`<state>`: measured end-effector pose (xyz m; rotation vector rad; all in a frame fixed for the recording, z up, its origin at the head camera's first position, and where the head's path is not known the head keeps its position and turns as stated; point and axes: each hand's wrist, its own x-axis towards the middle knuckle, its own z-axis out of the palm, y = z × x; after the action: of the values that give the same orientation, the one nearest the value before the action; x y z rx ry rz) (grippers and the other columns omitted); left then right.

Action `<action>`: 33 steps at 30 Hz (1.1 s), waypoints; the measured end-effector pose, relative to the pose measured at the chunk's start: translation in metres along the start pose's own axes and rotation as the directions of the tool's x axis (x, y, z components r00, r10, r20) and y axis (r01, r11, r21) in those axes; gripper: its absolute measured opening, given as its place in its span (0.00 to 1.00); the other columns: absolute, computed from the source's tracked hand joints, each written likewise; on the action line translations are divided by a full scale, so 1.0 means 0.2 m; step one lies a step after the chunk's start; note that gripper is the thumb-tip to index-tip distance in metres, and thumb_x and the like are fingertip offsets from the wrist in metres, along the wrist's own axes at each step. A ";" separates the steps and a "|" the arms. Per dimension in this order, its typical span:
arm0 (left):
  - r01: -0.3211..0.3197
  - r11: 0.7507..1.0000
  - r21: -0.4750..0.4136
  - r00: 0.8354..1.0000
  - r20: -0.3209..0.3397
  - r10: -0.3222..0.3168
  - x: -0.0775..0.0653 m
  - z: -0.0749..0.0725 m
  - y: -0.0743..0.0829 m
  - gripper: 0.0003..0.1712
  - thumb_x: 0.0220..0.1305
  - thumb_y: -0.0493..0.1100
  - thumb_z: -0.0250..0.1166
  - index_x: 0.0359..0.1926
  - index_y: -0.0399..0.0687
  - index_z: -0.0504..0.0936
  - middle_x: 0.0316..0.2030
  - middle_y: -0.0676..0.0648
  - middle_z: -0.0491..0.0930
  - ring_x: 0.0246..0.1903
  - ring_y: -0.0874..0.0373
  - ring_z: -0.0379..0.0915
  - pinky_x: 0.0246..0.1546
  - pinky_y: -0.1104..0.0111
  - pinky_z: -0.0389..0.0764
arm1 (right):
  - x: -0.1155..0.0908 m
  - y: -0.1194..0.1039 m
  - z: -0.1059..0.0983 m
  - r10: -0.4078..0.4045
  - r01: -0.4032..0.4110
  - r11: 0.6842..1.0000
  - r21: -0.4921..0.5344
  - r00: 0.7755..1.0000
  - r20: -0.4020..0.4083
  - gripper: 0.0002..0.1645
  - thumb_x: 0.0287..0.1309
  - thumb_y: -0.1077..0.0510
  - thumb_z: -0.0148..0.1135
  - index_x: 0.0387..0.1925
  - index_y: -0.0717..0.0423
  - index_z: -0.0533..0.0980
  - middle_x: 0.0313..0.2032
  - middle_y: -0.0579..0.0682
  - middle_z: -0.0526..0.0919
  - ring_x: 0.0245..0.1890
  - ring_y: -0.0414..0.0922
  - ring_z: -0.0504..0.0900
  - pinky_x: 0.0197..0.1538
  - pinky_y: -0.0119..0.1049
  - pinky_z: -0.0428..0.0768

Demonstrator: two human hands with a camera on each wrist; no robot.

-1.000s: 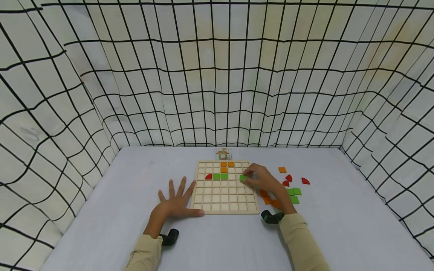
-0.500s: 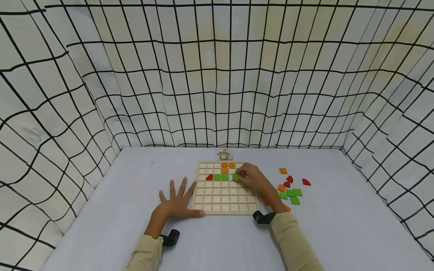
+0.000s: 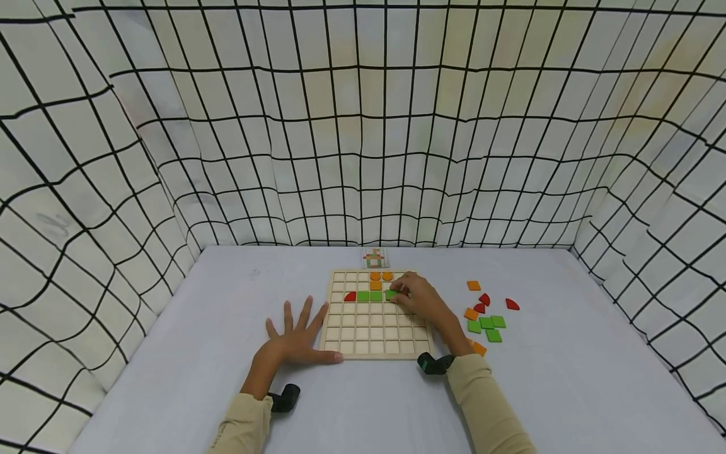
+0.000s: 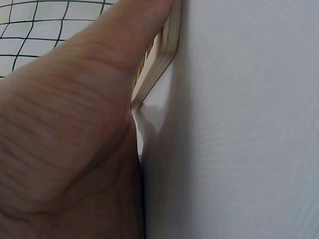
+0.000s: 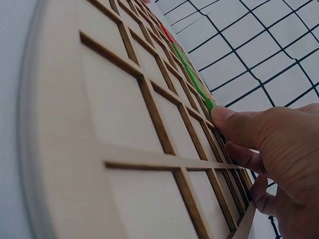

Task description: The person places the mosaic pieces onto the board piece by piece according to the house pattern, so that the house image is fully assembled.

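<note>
A: Where is the green tile [image 3: 391, 294]?
B: On or just above the board [image 3: 377, 334], right of two green tiles [image 3: 363, 296] in the same row; whether it is seated in its cell cannot be told. The right hand [image 3: 418, 297] pinches it between thumb and fingers.
A: And the left hand [image 3: 292, 345]?
B: Fingers spread on the table [image 3: 363, 410], its thumb across the board's near left corner.
A: What else occupies the grid?
B: A red quarter-circle [image 3: 350, 297] at the row's left end; above, an orange square [image 3: 376, 285] and two orange discs [image 3: 387, 276].
A: What obstructs the view?
B: The right hand covers cells at the board's right; its wrist partly hides loose orange pieces [image 3: 479, 348]. Beyond lie loose green squares [image 3: 494, 335] and red pieces [image 3: 513, 304]. A patterned card [image 3: 375, 258] lies behind the board, before black netting [image 3: 384, 135].
</note>
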<state>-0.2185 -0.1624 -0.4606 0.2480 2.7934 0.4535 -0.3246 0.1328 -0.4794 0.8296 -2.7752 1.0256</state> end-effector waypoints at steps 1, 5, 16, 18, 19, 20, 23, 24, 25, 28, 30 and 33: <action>0.003 1.000 0.002 1.000 0.004 -0.003 0.00 0.00 0.00 0.69 0.45 0.80 0.63 0.78 0.57 0.42 0.77 0.38 0.29 0.71 0.26 0.13 0.58 0.23 0.28 | 0.00 0.00 0.00 -0.002 0.002 1.000 -0.005 1.000 0.001 0.11 0.60 0.55 0.67 0.43 0.55 0.82 0.41 0.48 0.80 0.38 0.42 0.79 0.41 0.36 0.79; 0.001 1.000 -0.007 1.000 0.006 -0.001 -0.01 -0.01 0.00 0.69 0.45 0.80 0.63 0.78 0.56 0.42 0.77 0.37 0.29 0.71 0.26 0.13 0.58 0.23 0.28 | 0.00 -0.01 0.00 0.000 0.000 1.000 -0.027 1.000 -0.004 0.11 0.60 0.54 0.67 0.43 0.54 0.82 0.41 0.48 0.80 0.37 0.41 0.79 0.41 0.35 0.78; -0.006 1.000 -0.002 1.000 0.001 0.006 -0.01 0.00 0.00 0.69 0.45 0.79 0.64 0.78 0.56 0.42 0.77 0.37 0.29 0.71 0.25 0.14 0.57 0.22 0.29 | 0.00 -0.01 0.01 0.034 -0.034 0.999 -0.023 0.999 0.003 0.15 0.60 0.52 0.68 0.45 0.55 0.82 0.42 0.48 0.80 0.39 0.41 0.78 0.41 0.36 0.78; -0.005 1.000 -0.002 1.000 0.000 0.005 0.00 0.00 0.00 0.69 0.45 0.80 0.64 0.78 0.56 0.42 0.77 0.37 0.29 0.71 0.25 0.14 0.57 0.22 0.29 | 0.00 -0.01 0.01 0.030 -0.030 0.999 -0.025 1.000 0.001 0.13 0.60 0.53 0.68 0.44 0.54 0.82 0.42 0.48 0.80 0.38 0.41 0.79 0.41 0.36 0.78; -0.005 1.000 -0.002 1.000 0.000 0.005 0.00 0.00 -0.01 0.69 0.45 0.80 0.64 0.78 0.56 0.42 0.77 0.37 0.29 0.71 0.25 0.14 0.57 0.22 0.29 | 0.00 -0.01 0.01 0.030 -0.030 0.999 -0.025 1.000 0.001 0.13 0.60 0.53 0.68 0.43 0.54 0.82 0.42 0.48 0.80 0.38 0.41 0.79 0.41 0.36 0.78; -0.005 1.000 -0.003 1.000 -0.001 0.005 0.00 0.00 -0.01 0.69 0.44 0.80 0.64 0.78 0.56 0.42 0.77 0.37 0.29 0.71 0.25 0.14 0.57 0.22 0.28 | 0.00 -0.01 0.01 0.030 -0.030 0.999 -0.024 1.000 -0.001 0.12 0.60 0.52 0.68 0.43 0.54 0.82 0.41 0.48 0.80 0.38 0.41 0.79 0.40 0.36 0.78; -0.005 1.000 -0.001 1.000 -0.003 0.005 0.00 0.00 -0.01 0.69 0.44 0.80 0.64 0.78 0.57 0.42 0.77 0.37 0.29 0.71 0.25 0.14 0.57 0.22 0.28 | 0.00 -0.01 0.02 0.040 -0.040 0.999 -0.032 0.999 -0.007 0.12 0.59 0.52 0.68 0.42 0.52 0.83 0.42 0.47 0.80 0.37 0.40 0.78 0.40 0.35 0.78; -0.005 1.000 0.000 1.000 -0.003 0.005 0.00 0.00 -0.01 0.69 0.44 0.80 0.64 0.78 0.56 0.42 0.77 0.37 0.29 0.71 0.25 0.14 0.57 0.22 0.28 | 0.00 -0.01 0.02 0.043 -0.043 0.998 -0.037 0.999 -0.010 0.12 0.59 0.51 0.68 0.42 0.52 0.83 0.42 0.47 0.80 0.37 0.40 0.78 0.40 0.35 0.77; -0.005 1.000 0.002 1.000 -0.004 0.005 0.00 0.00 -0.01 0.69 0.44 0.80 0.64 0.78 0.56 0.42 0.77 0.37 0.29 0.71 0.25 0.15 0.57 0.22 0.28 | 0.00 -0.01 0.02 0.044 -0.044 0.998 -0.041 0.999 -0.012 0.12 0.59 0.51 0.68 0.42 0.51 0.83 0.42 0.47 0.80 0.37 0.40 0.78 0.39 0.35 0.77; -0.004 1.000 0.007 1.000 -0.004 0.004 -0.01 0.00 0.00 0.69 0.45 0.79 0.64 0.78 0.56 0.42 0.77 0.37 0.30 0.71 0.25 0.15 0.58 0.22 0.29 | 0.00 -0.02 0.02 0.047 -0.048 0.998 -0.050 0.999 -0.022 0.12 0.59 0.50 0.68 0.42 0.51 0.83 0.42 0.47 0.80 0.36 0.39 0.76 0.37 0.35 0.76; -0.003 1.000 0.003 1.000 -0.005 0.003 -0.01 0.00 0.00 0.69 0.45 0.79 0.64 0.78 0.56 0.42 0.77 0.37 0.30 0.71 0.25 0.15 0.58 0.22 0.29 | 0.00 -0.02 0.02 0.050 -0.051 0.998 -0.042 0.998 -0.027 0.13 0.59 0.50 0.69 0.42 0.51 0.83 0.41 0.47 0.80 0.35 0.39 0.76 0.36 0.35 0.75; -0.004 1.000 -0.006 1.000 -0.006 0.004 -0.01 0.00 0.01 0.68 0.45 0.79 0.65 0.78 0.55 0.43 0.77 0.37 0.30 0.71 0.25 0.15 0.58 0.23 0.29 | -0.01 -0.02 0.02 0.059 -0.060 0.998 -0.036 0.998 -0.035 0.13 0.58 0.50 0.69 0.42 0.51 0.83 0.39 0.46 0.80 0.34 0.39 0.75 0.36 0.35 0.74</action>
<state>-0.2166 -0.1619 -0.4588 0.2515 2.7975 0.4644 -0.3212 0.1280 -0.4812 0.7223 -2.7969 0.9841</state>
